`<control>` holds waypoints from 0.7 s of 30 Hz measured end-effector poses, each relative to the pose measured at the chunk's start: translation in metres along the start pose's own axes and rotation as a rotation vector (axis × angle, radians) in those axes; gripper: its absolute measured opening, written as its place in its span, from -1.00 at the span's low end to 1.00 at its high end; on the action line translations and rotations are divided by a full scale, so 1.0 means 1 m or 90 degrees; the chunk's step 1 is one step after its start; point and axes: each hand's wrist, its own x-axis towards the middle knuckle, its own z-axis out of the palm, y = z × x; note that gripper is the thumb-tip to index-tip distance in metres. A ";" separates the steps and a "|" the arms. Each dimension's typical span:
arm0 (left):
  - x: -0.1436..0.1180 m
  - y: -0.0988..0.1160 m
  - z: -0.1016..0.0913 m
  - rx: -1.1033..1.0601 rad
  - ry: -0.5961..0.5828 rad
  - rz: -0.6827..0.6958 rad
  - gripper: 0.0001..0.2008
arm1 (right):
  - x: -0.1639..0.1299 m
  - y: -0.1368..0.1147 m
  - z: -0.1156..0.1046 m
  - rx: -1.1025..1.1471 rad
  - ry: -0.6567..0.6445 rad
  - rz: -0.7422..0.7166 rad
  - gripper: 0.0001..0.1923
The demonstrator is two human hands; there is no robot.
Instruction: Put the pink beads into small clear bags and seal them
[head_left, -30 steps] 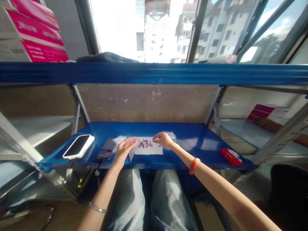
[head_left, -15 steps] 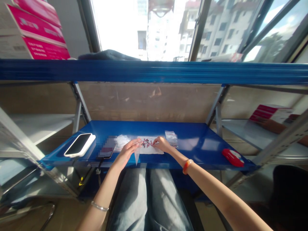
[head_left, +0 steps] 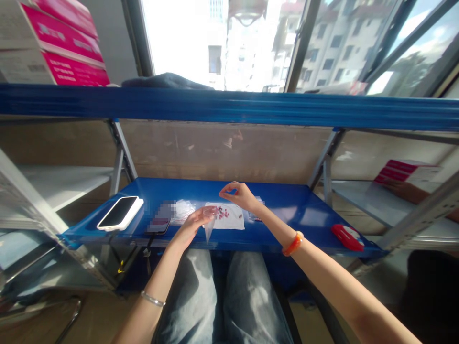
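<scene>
Your head camera gives single view, facing forward and down. Looks past your legs (head_left: 197, 291) onto bench (head_left: 287, 200), with left hand (head_left: 197, 218) and right hand (head_left: 241, 197) just below frame centre. Sits far enough back to catch your forearms (head_left: 333, 282), shelf edge (head_left: 229, 106) across upper part, window (head_left: 179, 43) beyond.

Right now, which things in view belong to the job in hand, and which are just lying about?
Apparently in the job: clear plastic bag in the left hand; small pinkish pieces; white sheet under them.

Apparently lying about: white device with dark screen; red object; pink boxes, upper left.
</scene>
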 end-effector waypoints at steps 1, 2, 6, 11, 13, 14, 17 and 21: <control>0.000 0.002 0.002 0.001 0.005 0.001 -0.58 | -0.001 -0.008 0.001 0.007 -0.012 -0.019 -0.87; 0.001 0.003 0.004 0.002 0.012 -0.002 -0.58 | -0.002 -0.014 0.003 0.009 -0.029 -0.040 -0.88; 0.004 0.007 0.009 -0.003 0.042 -0.019 -0.58 | -0.005 -0.018 0.015 -0.010 -0.077 -0.091 -0.91; 0.005 0.003 0.002 -0.007 0.046 -0.023 -0.54 | -0.004 0.019 0.028 -0.093 -0.015 0.041 -0.85; 0.004 0.000 -0.004 0.007 0.041 -0.019 -0.54 | -0.006 0.038 0.032 -0.171 -0.064 0.106 -0.87; 0.004 -0.001 -0.007 0.015 0.041 -0.017 -0.54 | -0.007 0.047 0.034 -0.202 -0.096 0.135 -0.87; 0.003 -0.002 -0.012 0.037 0.038 -0.017 -0.51 | -0.013 0.066 0.041 -0.241 -0.142 0.180 -0.86; 0.001 0.000 -0.012 0.042 0.035 -0.020 -0.44 | -0.019 0.075 0.049 -0.266 -0.149 0.197 -0.86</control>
